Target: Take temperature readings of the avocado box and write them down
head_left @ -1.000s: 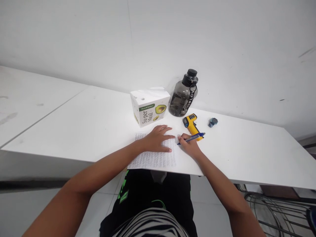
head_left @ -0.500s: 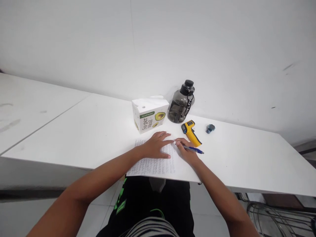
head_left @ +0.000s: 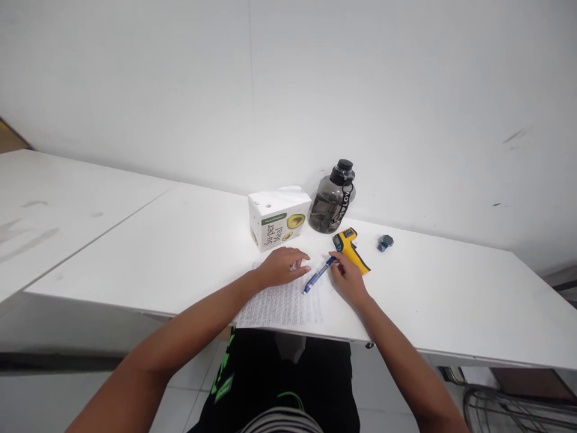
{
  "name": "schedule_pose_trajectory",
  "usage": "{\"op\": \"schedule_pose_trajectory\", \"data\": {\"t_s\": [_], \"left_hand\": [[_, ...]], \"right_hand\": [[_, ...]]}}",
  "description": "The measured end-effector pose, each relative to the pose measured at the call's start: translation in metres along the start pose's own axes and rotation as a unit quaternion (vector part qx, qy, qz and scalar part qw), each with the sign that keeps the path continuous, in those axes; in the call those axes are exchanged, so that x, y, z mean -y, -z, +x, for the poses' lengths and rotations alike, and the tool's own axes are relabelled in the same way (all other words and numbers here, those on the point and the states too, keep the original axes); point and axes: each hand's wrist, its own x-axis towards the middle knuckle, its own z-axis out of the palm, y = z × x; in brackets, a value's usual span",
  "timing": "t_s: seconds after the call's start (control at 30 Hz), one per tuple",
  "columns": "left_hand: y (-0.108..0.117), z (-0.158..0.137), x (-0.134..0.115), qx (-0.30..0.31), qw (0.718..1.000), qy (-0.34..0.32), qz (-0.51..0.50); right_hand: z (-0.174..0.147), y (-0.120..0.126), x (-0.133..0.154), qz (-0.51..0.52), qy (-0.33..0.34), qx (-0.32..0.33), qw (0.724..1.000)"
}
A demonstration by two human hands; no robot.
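Note:
A white sheet covered in dense handwriting [head_left: 279,308] lies at the table's front edge. My left hand [head_left: 280,266] rests over the upper part of it, fingers loosely bent and thumb apart, with nothing in it. My right hand [head_left: 349,278] is at the sheet's right side, its bent fingers at the upper end of a blue pen [head_left: 318,275]. The pen slants down to the left across the paper. Just behind my right hand lies a yellow infrared thermometer gun [head_left: 349,243], its handle partly covered by the hand.
Behind the sheet stands a white box with avocado pictures [head_left: 280,224]. A dark translucent water bottle [head_left: 331,201] is beside it, near the wall. A small dark bluish object [head_left: 384,242] lies farther right on the white table [head_left: 451,288]. A wire rack [head_left: 505,409] shows below at right.
The pen has swung round from pointing right, out of my right hand, to slanting left over the sheet. My left hand's spread fingers have drawn in. The view has shifted slightly.

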Motion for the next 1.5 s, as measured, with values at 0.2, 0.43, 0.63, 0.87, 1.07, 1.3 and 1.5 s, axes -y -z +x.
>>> {"op": "schedule_pose_trajectory", "data": {"t_s": [0.2, 0.43, 0.63, 0.87, 1.07, 1.3, 1.5], "left_hand": [[0.005, 0.001, -0.005, 0.036, 0.999, 0.026, -0.011], [0.011, 0.001, -0.009, 0.065, 0.996, 0.052, -0.034], [0.008, 0.0, -0.002, 0.048, 0.998, -0.006, -0.04], [0.007, 0.0, 0.001, 0.053, 0.998, -0.022, -0.027], [0.006, 0.002, 0.002, 0.047, 0.997, -0.059, -0.02], [0.005, 0.003, 0.002, 0.068, 0.996, -0.046, -0.029], [0.008, 0.003, -0.002, 0.079, 0.996, -0.041, -0.031]], "right_hand": [[0.0, 0.001, 0.004, 0.002, -0.012, -0.019, 1.0], [0.001, 0.002, 0.002, 0.0, -0.026, -0.04, 0.999], [0.002, 0.004, 0.001, 0.012, -0.042, -0.063, 0.997], [0.003, 0.005, 0.0, 0.025, -0.058, -0.069, 0.996], [0.002, 0.004, 0.002, 0.034, -0.065, -0.06, 0.996], [0.002, 0.006, 0.003, 0.021, -0.05, -0.072, 0.996], [0.003, 0.007, 0.001, 0.007, -0.063, -0.076, 0.995]]}}
